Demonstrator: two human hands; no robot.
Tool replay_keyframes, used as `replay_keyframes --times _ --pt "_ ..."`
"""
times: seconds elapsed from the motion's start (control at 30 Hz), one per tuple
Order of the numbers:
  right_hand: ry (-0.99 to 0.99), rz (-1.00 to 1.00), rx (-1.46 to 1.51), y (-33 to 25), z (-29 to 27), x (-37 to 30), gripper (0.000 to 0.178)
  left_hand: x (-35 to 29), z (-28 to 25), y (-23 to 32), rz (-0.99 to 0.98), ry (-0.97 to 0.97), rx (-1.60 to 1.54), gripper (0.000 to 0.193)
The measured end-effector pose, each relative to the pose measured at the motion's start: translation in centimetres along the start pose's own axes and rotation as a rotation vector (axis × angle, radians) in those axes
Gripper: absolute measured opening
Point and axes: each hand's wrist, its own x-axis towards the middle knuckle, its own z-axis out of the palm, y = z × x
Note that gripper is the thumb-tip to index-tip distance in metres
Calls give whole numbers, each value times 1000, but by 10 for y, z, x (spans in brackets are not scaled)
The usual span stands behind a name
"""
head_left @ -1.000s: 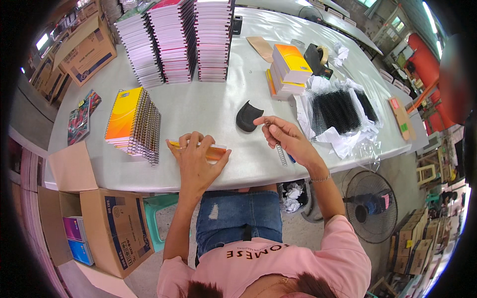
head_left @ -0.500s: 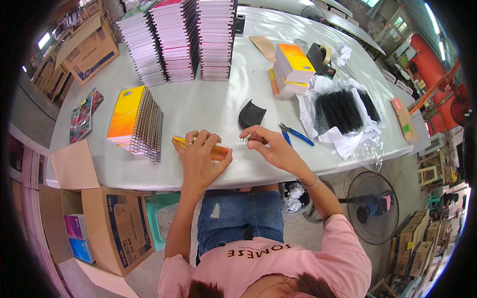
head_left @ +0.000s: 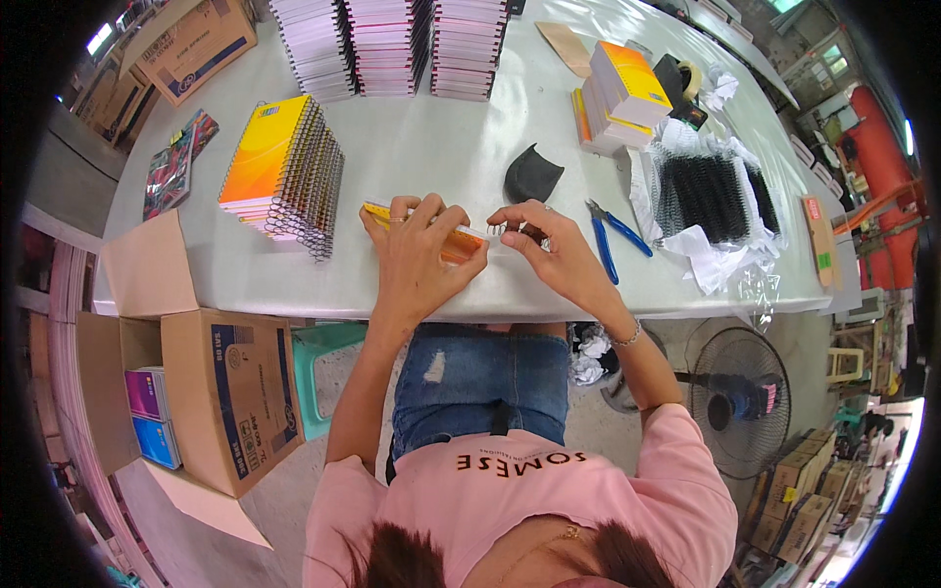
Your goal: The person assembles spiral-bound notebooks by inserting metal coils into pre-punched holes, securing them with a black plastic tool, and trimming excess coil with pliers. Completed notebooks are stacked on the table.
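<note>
My left hand [head_left: 423, 257] is closed around a small yellow-and-orange notebook [head_left: 461, 246], pressing it on edge against the table. A short spiral wire coil [head_left: 497, 231] is pinched in the fingertips of my right hand [head_left: 557, 253]. The coil's tip is at the right end of the notebook's edge; whether it has entered a hole is too small to tell. Left of my left hand stands a stack of coil-bound yellow-orange notebooks [head_left: 263, 157]. Blue-handled pliers [head_left: 619, 238] lie open to the right of my right hand, and a curved black piece [head_left: 533, 176] lies beyond it.
Tall stacks of notebooks [head_left: 387, 49] stand at the back. Unbound-looking yellow notebooks [head_left: 627, 83] and black coils [head_left: 701, 199] on white paper are at the right. An opened carton [head_left: 230, 402] stands at the lower left, a fan [head_left: 740, 397] at the lower right.
My right hand has brought the coil closer to the notebook's right end. My left hand keeps its hold on the notebook. The whole view has shifted, so the table sits higher in the picture.
</note>
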Motion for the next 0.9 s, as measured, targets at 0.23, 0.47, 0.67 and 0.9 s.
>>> replay_keyframes --times 0.23,0.47,0.67,0.9 --pt "9 -69 -42 -7 3 1 21 -1 3 -2 6 3 12 27" --pt "103 -58 37 -7 8 -2 24 -1 1 0 -17 -31 7 28" --pt "150 -53 59 -5 12 -2 25 -1 1 -1 -22 -42 20 28" --pt "168 -99 81 -4 21 -2 21 -1 3 0 -31 -21 6 27"
